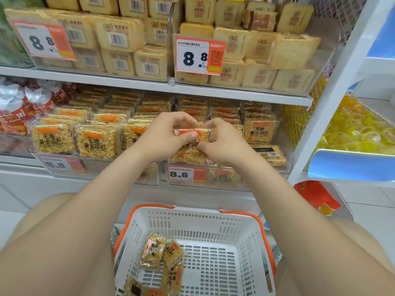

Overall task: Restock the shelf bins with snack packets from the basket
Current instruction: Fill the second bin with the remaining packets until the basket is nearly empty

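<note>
My left hand (168,133) and my right hand (222,142) both pinch one clear snack packet (193,133) of golden rice crisps with an orange stripe. They hold it over the right clear bin (284,159) on the middle shelf, above packets lying in that bin. The left bin (119,165) beside it holds upright rows of the same packets (94,142). Below, a white basket (213,227) with orange handles sits between my arms, with several packets (154,251) at its left front.
The upper shelf (149,82) carries bins of pale square biscuit packs with 8.8 price tags (199,54). Red-wrapped snacks (17,112) lie at the far left. A white upright post (333,90) bounds the shelf on the right, with yellow jelly cups (359,133) beyond it.
</note>
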Action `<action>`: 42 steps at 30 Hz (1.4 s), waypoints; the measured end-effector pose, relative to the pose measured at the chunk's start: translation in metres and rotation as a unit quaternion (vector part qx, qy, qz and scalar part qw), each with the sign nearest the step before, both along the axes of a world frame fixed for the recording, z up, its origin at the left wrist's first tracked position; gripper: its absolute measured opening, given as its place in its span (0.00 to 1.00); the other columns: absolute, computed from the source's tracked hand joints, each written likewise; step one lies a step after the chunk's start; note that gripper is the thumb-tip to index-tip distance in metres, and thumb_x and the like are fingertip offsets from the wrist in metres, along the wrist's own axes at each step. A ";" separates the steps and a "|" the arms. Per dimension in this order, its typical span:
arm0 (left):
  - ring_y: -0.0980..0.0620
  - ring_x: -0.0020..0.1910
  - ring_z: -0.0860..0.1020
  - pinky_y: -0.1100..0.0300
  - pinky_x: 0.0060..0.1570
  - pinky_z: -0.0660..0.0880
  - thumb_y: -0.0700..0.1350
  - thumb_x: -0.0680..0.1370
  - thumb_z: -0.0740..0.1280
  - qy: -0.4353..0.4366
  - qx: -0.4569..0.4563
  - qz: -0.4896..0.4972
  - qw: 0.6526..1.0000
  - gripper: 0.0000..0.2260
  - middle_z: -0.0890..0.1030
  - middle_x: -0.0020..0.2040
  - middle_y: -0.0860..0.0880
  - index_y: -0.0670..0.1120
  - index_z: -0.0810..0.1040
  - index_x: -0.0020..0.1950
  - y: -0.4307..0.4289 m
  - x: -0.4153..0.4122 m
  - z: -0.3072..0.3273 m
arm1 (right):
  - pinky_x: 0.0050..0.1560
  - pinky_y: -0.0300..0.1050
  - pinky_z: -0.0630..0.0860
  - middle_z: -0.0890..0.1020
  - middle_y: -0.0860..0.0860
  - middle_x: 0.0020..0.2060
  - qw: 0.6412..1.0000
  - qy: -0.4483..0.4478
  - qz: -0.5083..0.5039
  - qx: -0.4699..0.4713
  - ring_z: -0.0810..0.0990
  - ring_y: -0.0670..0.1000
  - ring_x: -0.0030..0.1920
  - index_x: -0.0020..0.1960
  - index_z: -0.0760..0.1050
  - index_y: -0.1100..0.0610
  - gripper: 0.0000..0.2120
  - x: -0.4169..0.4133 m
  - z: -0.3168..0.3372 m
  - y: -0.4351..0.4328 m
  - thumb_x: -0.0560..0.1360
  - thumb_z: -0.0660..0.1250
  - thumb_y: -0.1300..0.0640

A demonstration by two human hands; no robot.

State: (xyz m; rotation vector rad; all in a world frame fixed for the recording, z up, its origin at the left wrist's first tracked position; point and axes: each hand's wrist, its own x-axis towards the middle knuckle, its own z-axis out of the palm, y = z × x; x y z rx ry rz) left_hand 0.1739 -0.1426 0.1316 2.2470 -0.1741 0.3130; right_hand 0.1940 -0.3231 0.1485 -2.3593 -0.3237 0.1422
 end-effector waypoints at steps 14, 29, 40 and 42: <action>0.49 0.74 0.64 0.39 0.73 0.59 0.53 0.69 0.83 0.018 0.294 0.056 0.954 0.38 0.71 0.71 0.57 0.61 0.66 0.73 0.002 -0.005 -0.001 | 0.56 0.57 0.82 0.77 0.46 0.47 0.998 -0.013 -0.059 0.008 0.81 0.55 0.55 0.73 0.70 0.49 0.23 0.019 -0.017 -0.007 0.80 0.72 0.56; 0.49 0.72 0.67 0.42 0.68 0.63 0.36 0.79 0.66 -0.034 0.395 0.032 0.917 0.27 0.67 0.72 0.52 0.54 0.69 0.77 0.008 0.003 -0.022 | 0.46 0.44 0.72 0.83 0.50 0.46 0.977 -0.203 -0.068 0.023 0.81 0.52 0.49 0.62 0.75 0.53 0.15 0.035 -0.056 0.023 0.78 0.74 0.58; 0.44 0.66 0.69 0.43 0.63 0.67 0.44 0.81 0.64 -0.103 0.406 0.034 0.907 0.17 0.72 0.65 0.50 0.51 0.74 0.70 -0.031 0.002 -0.030 | 0.45 0.53 0.81 0.79 0.55 0.49 0.960 -0.105 0.002 -0.260 0.80 0.60 0.50 0.62 0.73 0.56 0.20 0.024 -0.003 -0.042 0.73 0.65 0.70; 0.44 0.66 0.69 0.44 0.62 0.67 0.44 0.81 0.64 -0.110 0.395 0.015 0.912 0.18 0.73 0.65 0.50 0.52 0.74 0.71 -0.040 0.002 -0.030 | 0.51 0.55 0.83 0.80 0.55 0.51 0.944 -0.079 -0.017 -0.319 0.81 0.61 0.52 0.61 0.75 0.55 0.19 0.027 0.004 -0.064 0.72 0.66 0.68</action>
